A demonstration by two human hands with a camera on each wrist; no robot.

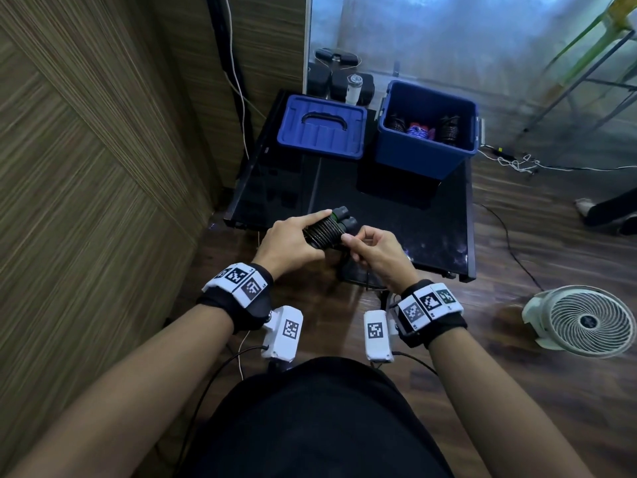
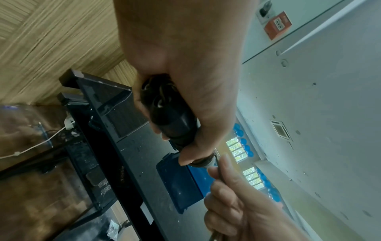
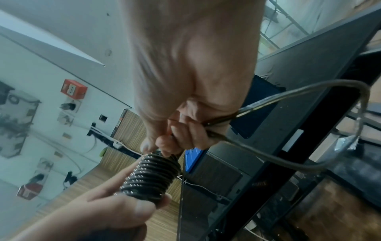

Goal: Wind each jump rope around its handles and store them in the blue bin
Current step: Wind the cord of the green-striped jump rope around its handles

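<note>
L hand point(image 1: 289, 241) gripped the paired handles point(image 1: 339, 219) w/ coils to keep them tight; R hand point(image 1: 374, 251) pinched the rope's point(image 3: 309, 93) last loop, prob. to tuck it; blue bin point(image 1: 427, 157) sat open beyond, bundles inside.

Both forearms are stretched forward from the body and brought close together over the near edge of the black table, each wrist banded with a black strap and white coded markers. The left hand point(image 1: 287, 241) is wrapped around the wound jump rope point(image 1: 325, 231), its index finger laid straight along the top of the coils and its thumb pressed beneath. The right hand point(image 1: 374, 251) is curled, with the loose cord pinched between thumb and fingertips point(image 3: 164, 144) right beside the coils.
</note>
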